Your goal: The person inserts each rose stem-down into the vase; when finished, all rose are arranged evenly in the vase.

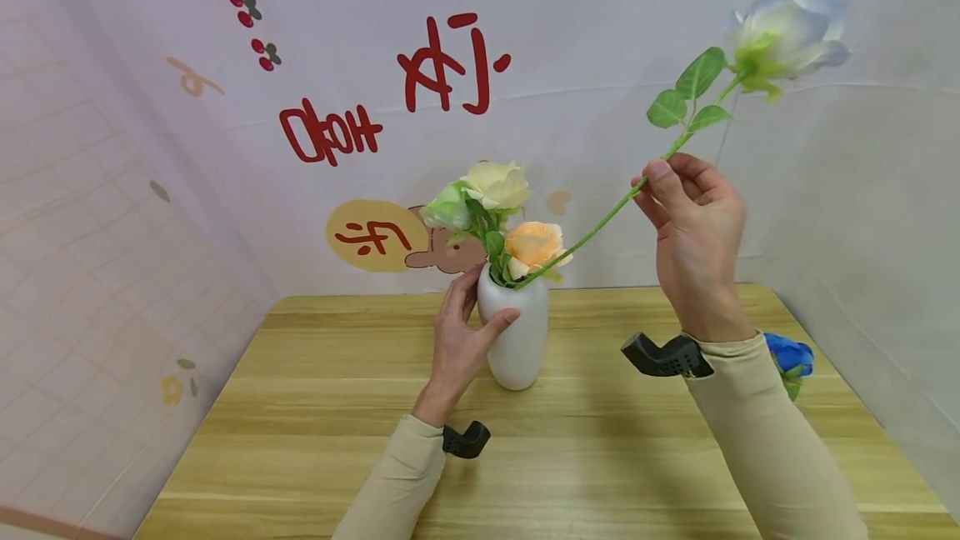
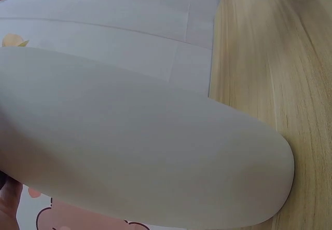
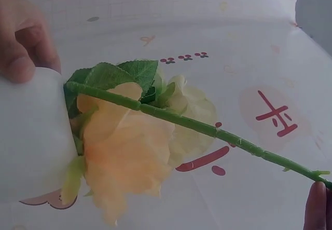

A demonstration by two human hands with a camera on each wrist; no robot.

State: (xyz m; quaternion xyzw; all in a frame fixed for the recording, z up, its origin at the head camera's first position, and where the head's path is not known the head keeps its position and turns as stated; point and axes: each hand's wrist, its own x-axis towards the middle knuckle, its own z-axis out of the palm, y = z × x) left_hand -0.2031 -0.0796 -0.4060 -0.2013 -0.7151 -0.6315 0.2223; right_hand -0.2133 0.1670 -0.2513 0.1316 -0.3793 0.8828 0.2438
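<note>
A white vase stands upright on the table, and my left hand grips its upper part from the left. Its mouth holds a peach rose, a cream rose and a pale green rose. My right hand, raised to the right, pinches the green stem of a pale blue-white rose between thumb and fingers. That stem slants down to the left, and its lower end is at the vase mouth, beside the peach rose.
A blue rose lies at the right side of the wooden table, partly hidden behind my right sleeve. A printed cloth wall rises behind the table, with cloth on both sides.
</note>
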